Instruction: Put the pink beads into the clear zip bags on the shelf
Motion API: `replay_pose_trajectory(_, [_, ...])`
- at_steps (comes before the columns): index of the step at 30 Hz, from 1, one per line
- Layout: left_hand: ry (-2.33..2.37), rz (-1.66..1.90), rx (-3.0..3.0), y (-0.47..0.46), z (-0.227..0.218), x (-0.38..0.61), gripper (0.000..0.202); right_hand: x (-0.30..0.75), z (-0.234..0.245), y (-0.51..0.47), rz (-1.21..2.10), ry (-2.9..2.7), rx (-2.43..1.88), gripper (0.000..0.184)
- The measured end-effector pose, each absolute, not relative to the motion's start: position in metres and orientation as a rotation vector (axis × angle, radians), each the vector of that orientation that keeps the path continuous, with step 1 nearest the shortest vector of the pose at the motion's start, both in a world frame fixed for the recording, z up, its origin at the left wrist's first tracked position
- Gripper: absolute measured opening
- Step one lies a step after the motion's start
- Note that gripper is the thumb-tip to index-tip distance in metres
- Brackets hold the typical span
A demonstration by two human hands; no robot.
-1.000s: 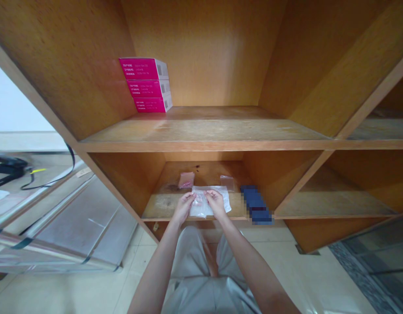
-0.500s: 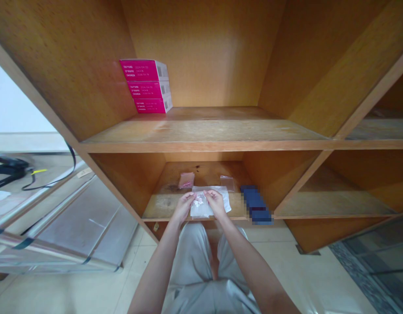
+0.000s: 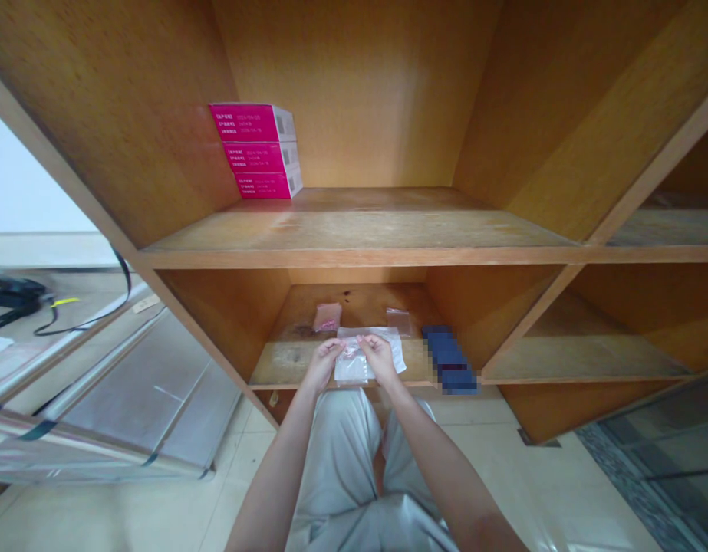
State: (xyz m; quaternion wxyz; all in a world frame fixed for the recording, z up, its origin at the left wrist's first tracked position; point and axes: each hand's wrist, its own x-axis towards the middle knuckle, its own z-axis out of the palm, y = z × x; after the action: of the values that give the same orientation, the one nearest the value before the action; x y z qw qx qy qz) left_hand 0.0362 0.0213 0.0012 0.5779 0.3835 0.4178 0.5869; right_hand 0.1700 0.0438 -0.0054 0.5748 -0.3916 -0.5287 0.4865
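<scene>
From the head camera, the left hand [image 3: 324, 365] and the right hand [image 3: 380, 359] reach forward over the front of the lower wooden shelf [image 3: 284, 362], their fingers curled inward and nearly meeting. Both sets of fingertips seem pinched on a clear plastic bag [image 3: 351, 368], though the exact grip is hard to tell through the creased film. The bag lies directly beneath the fingers and between the hands, neither hand clearly nearer, and its wider part runs roughly from 9 to 3 o'clock, reaching past the right hand. Something pinkish shows inside it, too small to identify. From the hands, a pink packet [image 3: 327, 317] lies at 11 o'clock, a small clear zip bag [image 3: 400, 322] at about 1 o'clock, and a pixelated blue object [image 3: 449, 359] at 3 o'clock. Three stacked magenta cartons [image 3: 253, 151] sit higher up on the shelf above, toward 11 o'clock.
</scene>
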Motion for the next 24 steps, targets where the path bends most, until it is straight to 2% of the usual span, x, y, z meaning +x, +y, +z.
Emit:
replay_pose_trajectory(11, [0.974,1.337,0.955,0.022,0.002,0.038,0.024,0.171,0.004,0.039,1.188,-1.237,-0.898,0.03])
replay_pose_trajectory(16, [0.996,1.329,0.983,0.023,-0.006,0.036,0.029,0.169,0.003,0.039,1.211,-1.267,-0.869,0.024])
replay_pose_trajectory(24, [1.062,1.376,0.981,0.022,-0.003,0.037,0.024,0.166,-0.002,0.04,1.27,-1.262,-0.868,0.014])
